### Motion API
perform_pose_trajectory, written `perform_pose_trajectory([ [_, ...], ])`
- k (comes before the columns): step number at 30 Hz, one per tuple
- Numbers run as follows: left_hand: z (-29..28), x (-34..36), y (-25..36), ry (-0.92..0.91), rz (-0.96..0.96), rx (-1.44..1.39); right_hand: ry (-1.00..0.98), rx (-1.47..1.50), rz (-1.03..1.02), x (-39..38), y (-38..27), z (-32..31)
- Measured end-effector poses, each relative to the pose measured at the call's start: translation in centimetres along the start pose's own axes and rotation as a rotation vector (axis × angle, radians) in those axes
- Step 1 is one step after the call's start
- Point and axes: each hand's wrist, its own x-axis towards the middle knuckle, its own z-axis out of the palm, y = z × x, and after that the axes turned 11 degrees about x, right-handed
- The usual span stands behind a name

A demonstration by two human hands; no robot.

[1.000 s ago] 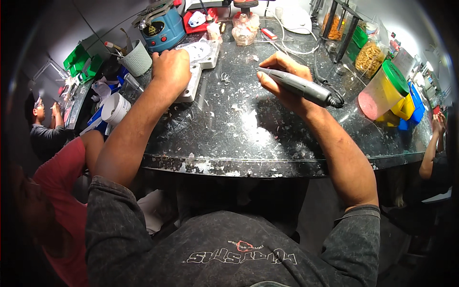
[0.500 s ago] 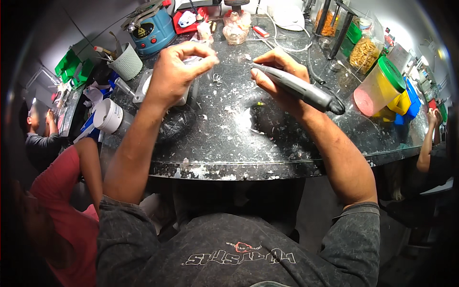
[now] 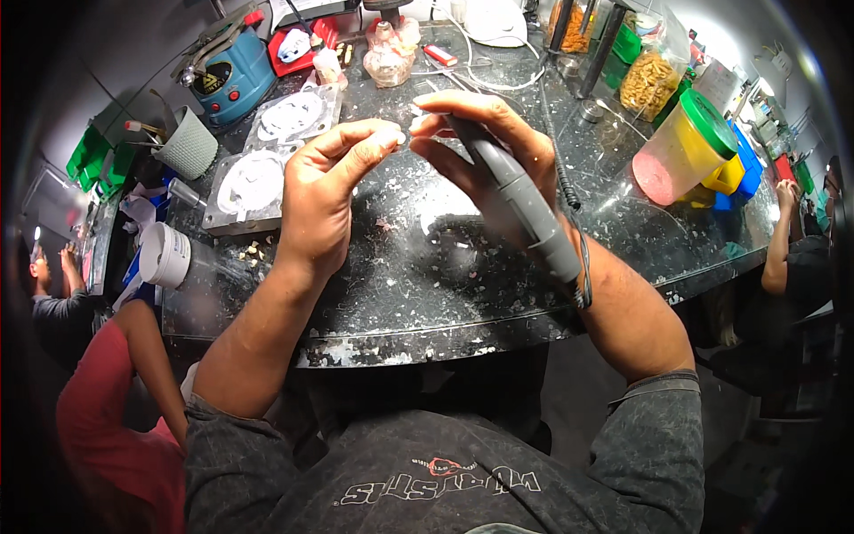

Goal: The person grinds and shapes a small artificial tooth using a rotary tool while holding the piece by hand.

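Over the middle of the bench, my left hand [image 3: 325, 191] is closed in a pinch. A small whitish piece [image 3: 400, 138] shows at its thumb and fingertips, too small to name its kind. My right hand [image 3: 520, 151] carries a dark grey rotary handpiece [image 3: 525, 209], its body lying across the palm and its back end slanting down toward my forearm. The right thumb and forefinger reach close to the pinched piece; the handpiece's tip is hidden by the fingers. A coiled black cord [image 3: 570, 187] runs beside the handpiece.
Left of my hands lie two metal mould halves with white filling [image 3: 252, 182]. Around them stand a white tub [image 3: 166, 254], a woven cup [image 3: 189, 142] and a blue machine [image 3: 233, 84]. A green-lidded container [image 3: 685, 147] is at right. Other people sit at both sides.
My hands have come closer together, and the handpiece now points more steeply away from me. The view has shifted, bringing the mould halves into sight.
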Motion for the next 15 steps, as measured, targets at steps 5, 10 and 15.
perform_pose_trajectory([
  [5,0.3,-0.8,0.2,0.015,0.079,0.086,-0.019,-0.045,-0.055,0.1,-0.1,0.7],
  [10,0.4,-0.7,0.0,0.018,0.095,0.084,0.061,-0.051,-0.094,0.1,0.3,0.9],
  [15,0.3,-1.3,-0.9,-0.048,-0.206,-0.275,0.04,-0.069,-0.084,-0.1,-0.2,0.9],
])
